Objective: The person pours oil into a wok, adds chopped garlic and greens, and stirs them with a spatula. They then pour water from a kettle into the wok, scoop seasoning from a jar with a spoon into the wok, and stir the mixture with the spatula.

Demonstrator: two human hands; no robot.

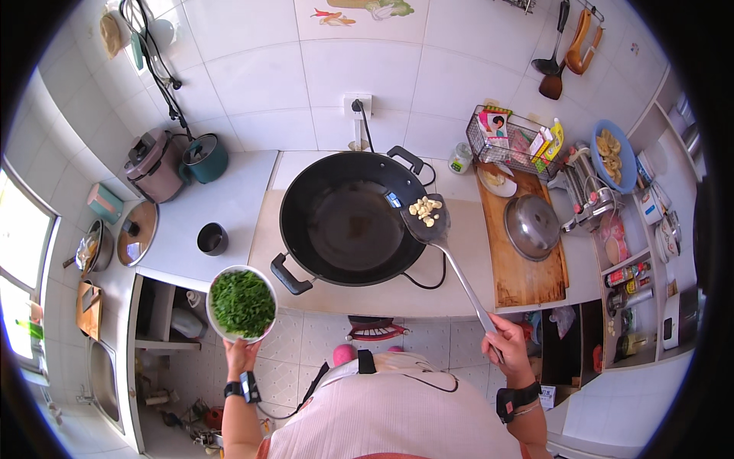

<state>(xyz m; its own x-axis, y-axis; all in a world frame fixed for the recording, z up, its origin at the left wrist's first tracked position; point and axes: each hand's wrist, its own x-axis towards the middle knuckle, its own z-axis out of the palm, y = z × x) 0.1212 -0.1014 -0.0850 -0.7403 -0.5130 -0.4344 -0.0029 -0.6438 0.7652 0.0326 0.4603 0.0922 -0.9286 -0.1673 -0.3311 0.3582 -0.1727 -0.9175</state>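
Observation:
My left hand (pixel 239 357) grips a white bowl (pixel 210 295) heaped with chopped green leaves (pixel 242 303), held out left of the wok. In my right hand (pixel 509 347) is the handle of a metal wok spatula (pixel 465 279). Pale chopped pieces, perhaps garlic (pixel 425 210), lie on the spatula's blade, which is over the right rim of the wok. The black two-handled electric wok (pixel 355 229) stands on the counter before me, with a thin shiny film of liquid in its bottom.
A dark cup (pixel 213 238), a teal pot (pixel 205 159) and a pressure cooker (pixel 153 163) stand to the left. On the right, a wooden cutting board (pixel 516 281) bears a metal dome (pixel 532 227) and a white dish (pixel 498 180). Behind are a wire basket (pixel 487 146) and a glass jar (pixel 460 159).

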